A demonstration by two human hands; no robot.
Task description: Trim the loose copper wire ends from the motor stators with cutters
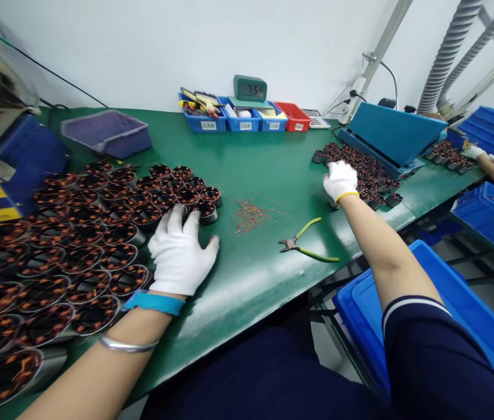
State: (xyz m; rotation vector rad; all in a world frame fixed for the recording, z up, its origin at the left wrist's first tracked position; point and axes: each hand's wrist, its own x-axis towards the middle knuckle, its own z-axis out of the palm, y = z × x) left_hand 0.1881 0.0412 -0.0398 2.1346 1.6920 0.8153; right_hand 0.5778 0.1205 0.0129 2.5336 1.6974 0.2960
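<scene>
Rows of metal-ringed motor stators (118, 256) with copper windings cover the left part of the green table. My left hand (181, 251), in a white glove, lies at their right edge, thumb apart and fingertips touching the nearest stators. My right hand (341, 181), also gloved in white, is beside a second group of stators (361, 163) at the right; its fingers are curled down over a stator (333, 203) that is mostly hidden. Between the hands lie a loose pile of copper wire clippings (250, 216) and green-handled cutting pliers (291, 244), jaws pointing left.
Behind stand a purple bin (107, 131), blue tool boxes (205, 123), a red box (295, 119) and a clock (250, 88). A teal bin (396, 134) lies tilted behind the right-hand stators. Blue crates (439, 291) stand below the table's edge. A co-worker's gloved hand (473, 151) is at far right.
</scene>
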